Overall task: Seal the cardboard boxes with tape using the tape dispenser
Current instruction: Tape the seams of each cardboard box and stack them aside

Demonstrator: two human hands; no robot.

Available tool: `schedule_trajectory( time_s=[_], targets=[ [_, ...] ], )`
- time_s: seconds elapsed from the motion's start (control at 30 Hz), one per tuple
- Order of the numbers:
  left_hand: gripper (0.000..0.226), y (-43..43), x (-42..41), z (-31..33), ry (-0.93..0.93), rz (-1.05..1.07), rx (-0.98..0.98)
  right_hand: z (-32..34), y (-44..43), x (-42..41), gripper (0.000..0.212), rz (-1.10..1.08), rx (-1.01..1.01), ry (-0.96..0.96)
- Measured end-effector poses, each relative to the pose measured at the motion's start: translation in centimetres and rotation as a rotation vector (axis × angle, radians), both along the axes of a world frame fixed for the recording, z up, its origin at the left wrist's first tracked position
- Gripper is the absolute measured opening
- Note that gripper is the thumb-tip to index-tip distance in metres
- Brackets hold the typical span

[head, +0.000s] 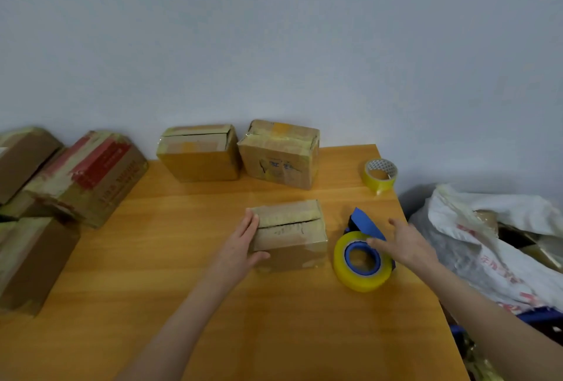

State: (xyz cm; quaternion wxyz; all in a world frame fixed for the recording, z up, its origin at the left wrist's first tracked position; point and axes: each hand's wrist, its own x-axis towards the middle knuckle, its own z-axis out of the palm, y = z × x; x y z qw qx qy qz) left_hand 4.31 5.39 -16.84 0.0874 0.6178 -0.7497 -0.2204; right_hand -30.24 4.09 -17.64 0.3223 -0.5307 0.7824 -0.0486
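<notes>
Left hand (243,243) holds the box (292,234) by its left end, fingers on top, thumb on its front. Right hand (405,243) has its fingers spread wide and straight, with the dispenser (361,261) just beneath their tips.

On the wooden tabletop (182,274), a blue tape dispenser (364,223) lies just right of the small brown cardboard box (292,237). Two taped cardboard boxes (199,155) (278,155) stand behind it, and a loose yellow tape roll (380,175) lies behind and to its right.
</notes>
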Motion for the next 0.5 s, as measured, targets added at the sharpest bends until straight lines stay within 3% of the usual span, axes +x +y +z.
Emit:
schedule_trajectory(
  time_s=[0.07, 0.17, 0.37, 0.5],
  targets=[
    [0.088, -0.2, -0.1, 0.0, 0.031, -0.015, -0.033, -1.5, 0.6, -1.1, 0.081, 0.010, 0.179, -0.072],
    [0.086, -0.2, -0.4, -0.2, 0.052, -0.027, -0.033, -3.4, 0.7, -1.0, 0.036, -0.053, 0.182, -0.170],
    [0.085, -0.5, -0.1, -0.5, 0.041, -0.013, -0.051, -3.7, -0.7, 0.3, 0.038, -0.140, 0.140, -0.243],
    [0.084, -0.3, -0.2, -0.4, 0.036, -0.010, -0.060, -2.7, -1.6, 1.4, 0.034, -0.263, 0.142, -0.505]
  ],
)
